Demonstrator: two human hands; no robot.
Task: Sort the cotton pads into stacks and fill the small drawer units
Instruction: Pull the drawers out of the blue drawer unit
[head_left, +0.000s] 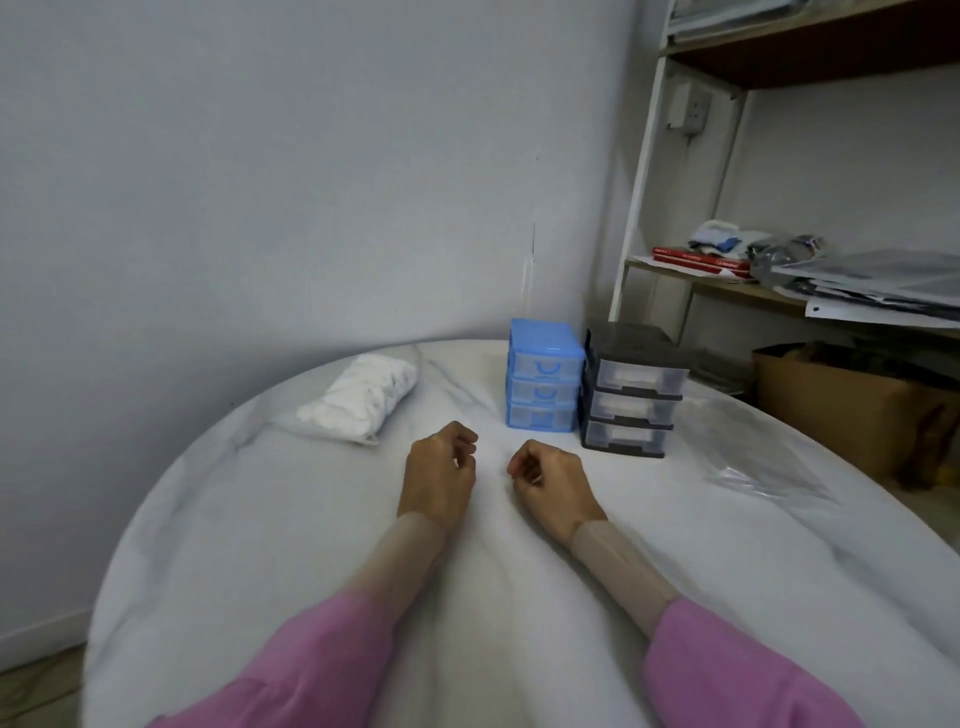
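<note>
Dim, cool, even light; soft focus; wide-angle bending at edges.

open tabletop (311, 545) nr hands; drawer units (544, 384) block far right.

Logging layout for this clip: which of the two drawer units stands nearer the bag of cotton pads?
The blue drawer unit; the black drawer unit stands on its far side from the bag of cotton pads.
</note>
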